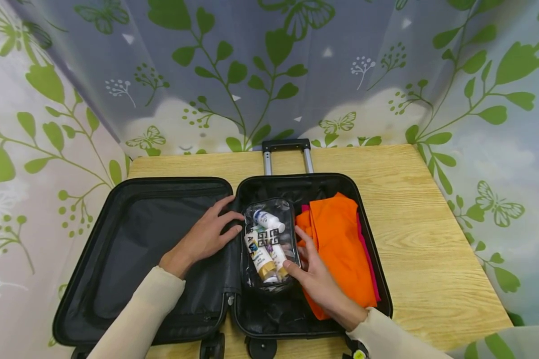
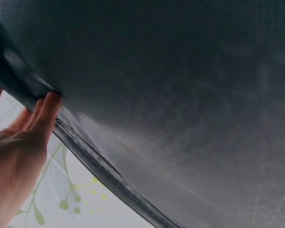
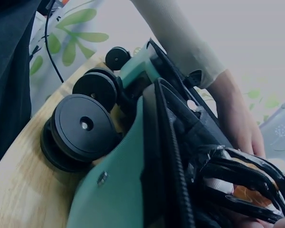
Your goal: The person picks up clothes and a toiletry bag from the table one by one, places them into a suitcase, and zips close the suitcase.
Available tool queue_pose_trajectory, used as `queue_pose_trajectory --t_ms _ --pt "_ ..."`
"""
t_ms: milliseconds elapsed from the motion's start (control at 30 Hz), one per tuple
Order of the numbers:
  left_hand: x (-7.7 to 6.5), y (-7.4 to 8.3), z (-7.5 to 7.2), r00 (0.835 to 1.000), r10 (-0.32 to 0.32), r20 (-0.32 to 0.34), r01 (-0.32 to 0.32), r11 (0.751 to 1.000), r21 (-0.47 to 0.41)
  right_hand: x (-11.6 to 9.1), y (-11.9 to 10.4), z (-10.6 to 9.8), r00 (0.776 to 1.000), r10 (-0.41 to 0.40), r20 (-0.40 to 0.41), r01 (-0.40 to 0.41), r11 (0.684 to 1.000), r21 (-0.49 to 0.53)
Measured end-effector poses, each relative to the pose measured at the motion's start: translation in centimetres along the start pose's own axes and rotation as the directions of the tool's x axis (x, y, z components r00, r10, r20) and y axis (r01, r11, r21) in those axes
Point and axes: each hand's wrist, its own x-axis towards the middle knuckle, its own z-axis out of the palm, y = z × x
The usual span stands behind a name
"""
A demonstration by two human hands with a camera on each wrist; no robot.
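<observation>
A clear toiletry bag (image 1: 269,244) with black trim lies in the right half of an open black-lined suitcase (image 1: 384,299). White bottles and tubes (image 1: 265,262) show through its top. My left hand (image 1: 211,232) reaches over the suitcase's middle edge, fingers spread and fingertips at the bag's left side. My right hand (image 1: 316,279) holds the bag's right side, thumb on top and index finger along the edge; the other fingers are hidden. The right wrist view shows the bag's zipped side (image 3: 242,178) beside the hands.
Folded orange clothing (image 1: 337,249) lies right of the bag, with a pink cloth edge under it. The suitcase's left half (image 1: 161,239) lies flat. Its pull handle (image 1: 286,144) extends at the back. Black wheels (image 3: 83,126) face the front of the wooden table (image 1: 431,239). Patterned curtains surround it.
</observation>
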Motion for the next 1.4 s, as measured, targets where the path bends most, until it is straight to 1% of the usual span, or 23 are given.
queue_pose_trajectory --t_ms 200,333,433,500,633,733,833,933,1000,1067,1133,1233,1400 --pt "0.1 -0.1 0.1 1.0 0.002 0.003 -0.002 1.0 0.001 0.3 0.5 0.6 1.0 0.012 -0.012 -0.012 1.0 0.019" --pt "0.1 -0.1 0.0 1.0 0.0 0.005 0.0 1.0 -0.003 0.3 0.7 0.7 1.0 0.021 -0.003 -0.021 1.0 0.002" --pt "0.1 -0.1 0.0 1.0 -0.004 0.008 0.004 1.0 -0.004 0.3 0.7 0.7 0.999 0.038 0.03 -0.037 0.999 -0.033" --pt "0.1 -0.1 0.0 1.0 -0.005 0.011 0.005 1.0 -0.001 0.1 0.6 0.7 0.997 0.051 0.066 -0.048 0.997 -0.054" --pt "0.1 -0.1 0.1 1.0 -0.006 0.012 0.006 1.0 0.009 -0.2 -0.2 0.6 0.988 0.044 0.15 -0.036 0.998 -0.05" --pt "0.1 -0.2 0.1 1.0 -0.008 0.011 0.008 1.0 0.009 -0.5 -0.8 0.5 0.986 0.018 0.163 -0.008 0.998 -0.059" --pt "0.1 -0.2 0.1 1.0 -0.009 0.015 0.009 1.0 0.003 -0.9 -1.4 0.3 0.992 -0.014 0.122 0.032 0.989 -0.145" --pt "0.1 -0.1 0.1 1.0 -0.004 0.015 0.004 1.0 -0.002 -1.1 -1.8 -0.1 0.99 -0.091 0.103 0.113 0.966 -0.234" --pt "0.1 -0.1 0.1 1.0 -0.003 0.012 0.003 1.0 -0.002 -1.1 -2.0 -0.5 0.983 -0.142 0.119 0.169 0.951 -0.258" --pt "0.1 -0.1 0.1 1.0 0.0 0.012 0.0 1.0 0.002 -1.0 -2.1 -0.8 0.975 -0.164 0.15 0.199 0.946 -0.255" --pt "0.1 -0.1 0.1 1.0 0.0 0.013 0.0 1.0 0.007 -0.9 -2.0 -1.1 0.971 -0.153 0.183 0.196 0.949 -0.248" --pt "0.1 -0.1 0.1 1.0 0.003 0.013 -0.004 1.0 0.009 -0.8 -1.8 -1.5 0.969 -0.116 0.219 0.17 0.954 -0.246" --pt "0.1 -0.1 0.2 1.0 -0.001 0.005 0.001 1.0 0.005 -0.2 -1.6 -1.8 0.966 -0.068 0.251 0.138 0.953 -0.271"
